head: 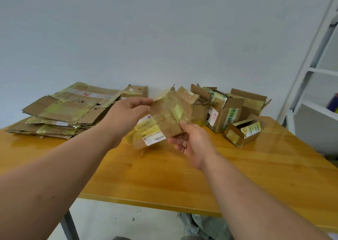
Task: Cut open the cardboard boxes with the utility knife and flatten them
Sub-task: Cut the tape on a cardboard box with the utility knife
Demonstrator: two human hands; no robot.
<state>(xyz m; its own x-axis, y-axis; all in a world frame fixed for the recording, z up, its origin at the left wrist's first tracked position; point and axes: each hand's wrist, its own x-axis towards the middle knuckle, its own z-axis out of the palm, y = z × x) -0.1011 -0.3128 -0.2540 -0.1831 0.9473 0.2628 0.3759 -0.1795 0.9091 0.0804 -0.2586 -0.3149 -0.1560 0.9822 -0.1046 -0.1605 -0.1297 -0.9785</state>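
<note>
I hold a small flattened cardboard box [168,115] up above the wooden table [164,177]; it is covered in yellowish tape and carries a white shipping label. My left hand [128,112] pinches its upper left edge. My right hand [190,143] grips its lower right corner from below. A stack of flattened boxes [62,112] lies at the table's far left. Several unflattened boxes stand at the far right, among them a taped box with green print [225,115] and a small open box [243,132]. No utility knife is visible.
One more small box [136,90] sits against the white wall behind my left hand. A white shelf frame [314,71] stands at the right. The table's front edge runs across below my forearms, with a grey leg [70,225] at the lower left.
</note>
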